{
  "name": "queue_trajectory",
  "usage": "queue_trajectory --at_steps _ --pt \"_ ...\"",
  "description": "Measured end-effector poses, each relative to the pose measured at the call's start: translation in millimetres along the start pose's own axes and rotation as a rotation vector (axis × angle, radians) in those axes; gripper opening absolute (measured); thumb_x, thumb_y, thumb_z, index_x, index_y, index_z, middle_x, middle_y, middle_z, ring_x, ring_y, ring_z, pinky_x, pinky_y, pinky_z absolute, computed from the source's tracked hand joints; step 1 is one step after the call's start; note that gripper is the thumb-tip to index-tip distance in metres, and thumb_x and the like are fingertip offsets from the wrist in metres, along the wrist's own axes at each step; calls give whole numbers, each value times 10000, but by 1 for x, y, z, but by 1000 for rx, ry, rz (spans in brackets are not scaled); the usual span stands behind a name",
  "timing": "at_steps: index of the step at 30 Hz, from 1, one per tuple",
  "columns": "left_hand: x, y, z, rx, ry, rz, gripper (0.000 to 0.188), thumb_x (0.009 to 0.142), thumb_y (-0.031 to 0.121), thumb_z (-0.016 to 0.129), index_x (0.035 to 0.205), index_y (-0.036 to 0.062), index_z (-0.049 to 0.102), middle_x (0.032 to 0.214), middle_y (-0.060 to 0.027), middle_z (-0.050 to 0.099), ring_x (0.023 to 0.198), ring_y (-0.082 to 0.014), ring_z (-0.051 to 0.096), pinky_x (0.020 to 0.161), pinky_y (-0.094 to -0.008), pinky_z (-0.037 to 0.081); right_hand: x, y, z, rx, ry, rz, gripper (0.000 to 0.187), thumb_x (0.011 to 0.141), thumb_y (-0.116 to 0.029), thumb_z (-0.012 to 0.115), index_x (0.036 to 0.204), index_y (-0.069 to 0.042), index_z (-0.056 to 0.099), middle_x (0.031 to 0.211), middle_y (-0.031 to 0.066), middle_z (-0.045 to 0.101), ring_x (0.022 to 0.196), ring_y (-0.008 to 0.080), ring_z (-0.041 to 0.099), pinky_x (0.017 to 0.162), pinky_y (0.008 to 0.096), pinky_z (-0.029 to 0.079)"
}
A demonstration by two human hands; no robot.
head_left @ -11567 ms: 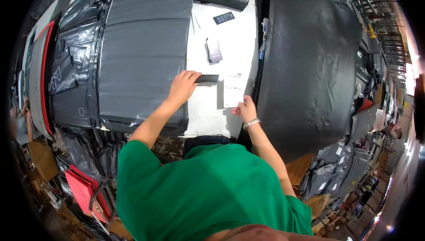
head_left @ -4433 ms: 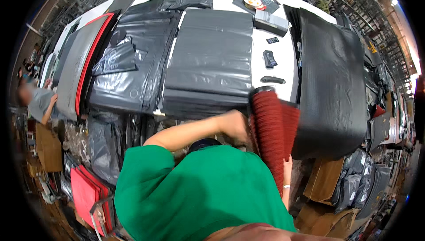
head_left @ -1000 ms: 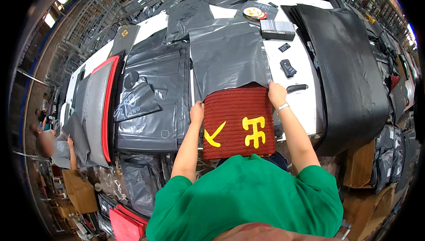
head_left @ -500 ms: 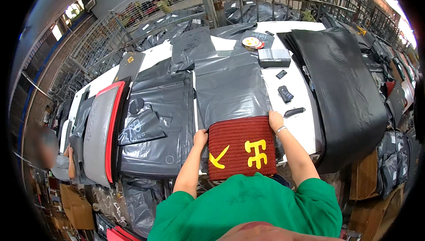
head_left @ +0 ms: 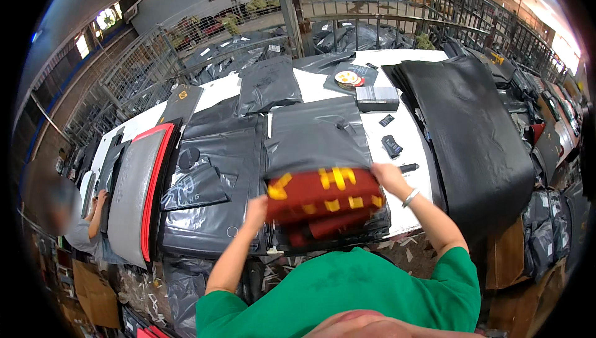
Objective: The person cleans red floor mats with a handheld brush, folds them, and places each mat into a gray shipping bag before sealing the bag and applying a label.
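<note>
A dark red ribbed mat with yellow lettering, blurred by motion, hangs bent in front of me over the table's near edge. Its far part goes into the mouth of a dark grey plastic bag, lying flat on a stack of similar bags. My left hand is closed at the left corner of the bag mouth, beside the mat. At the right corner, my right hand is closed in the same way. Bag and mat edges meet under the fingers, whose tips are partly hidden.
On the white table lie black tags, a dark-handled tool, a box of cards and round stickers. Black sheets rise at right, grey and red mats at left. Another person works far left.
The mat has gone from lying flat to bending and lifting, with its near part swinging down. Both hands have shifted left, the left one also nearer to me. My view has tilted up.
</note>
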State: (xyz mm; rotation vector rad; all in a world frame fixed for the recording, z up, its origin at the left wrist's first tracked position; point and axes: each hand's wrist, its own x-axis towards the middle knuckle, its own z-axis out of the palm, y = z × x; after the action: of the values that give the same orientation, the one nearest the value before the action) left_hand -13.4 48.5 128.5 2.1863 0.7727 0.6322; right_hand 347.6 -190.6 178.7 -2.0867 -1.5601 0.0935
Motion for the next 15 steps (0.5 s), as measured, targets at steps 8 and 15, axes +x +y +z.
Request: queue_trajectory --at_steps 8,15 --pt "32 220 -136 -759 324 -366 171 785 208 554 864 57 569 815 -19 592 732 -135 551 681 -280 444 42 -66 -182 1340 -110 -94 249 888 -183 436 1027 -20 562 889 13 626 623 12 536 499 136 410" --pt "44 246 -139 -925 310 -550 215 844 297 490 910 114 582 829 -2 607 679 -58 542 443 -194 403 50 -97 -204 1507 175 366 154 859 -154 485 835 -35 579 587 -52 531 356 6 360 306 137 256"
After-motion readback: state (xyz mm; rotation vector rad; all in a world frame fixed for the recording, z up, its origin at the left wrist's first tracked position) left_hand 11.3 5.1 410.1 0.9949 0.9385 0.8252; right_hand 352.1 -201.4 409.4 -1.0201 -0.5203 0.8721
